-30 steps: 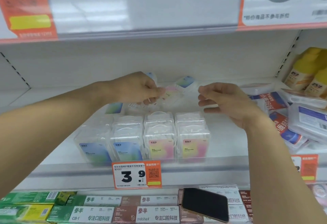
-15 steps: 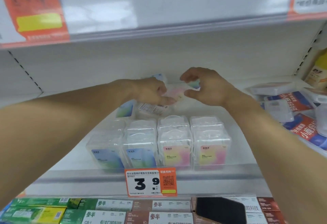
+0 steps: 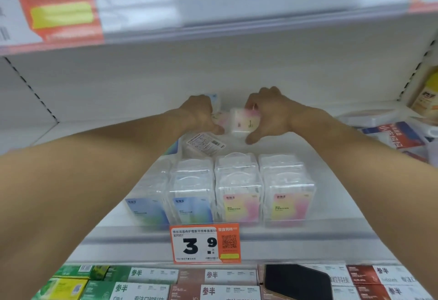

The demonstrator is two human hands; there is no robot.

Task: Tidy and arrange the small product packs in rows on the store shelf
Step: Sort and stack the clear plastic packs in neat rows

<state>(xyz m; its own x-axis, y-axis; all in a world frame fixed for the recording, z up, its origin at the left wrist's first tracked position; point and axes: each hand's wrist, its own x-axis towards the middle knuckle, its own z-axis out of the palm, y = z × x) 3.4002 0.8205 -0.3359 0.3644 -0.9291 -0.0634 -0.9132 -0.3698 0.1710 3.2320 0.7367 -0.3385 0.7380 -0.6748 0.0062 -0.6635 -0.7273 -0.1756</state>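
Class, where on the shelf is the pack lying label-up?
In the head view, the label-up pack lies left of centre, just behind the blue front packs, below the left hand.

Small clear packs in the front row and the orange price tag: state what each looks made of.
Small clear packs: apparently rigid transparent plastic, glossy; contents and pastel labels show through. Orange price tag: likely printed paper or card, possibly in a clear strip holder; finish unclear.
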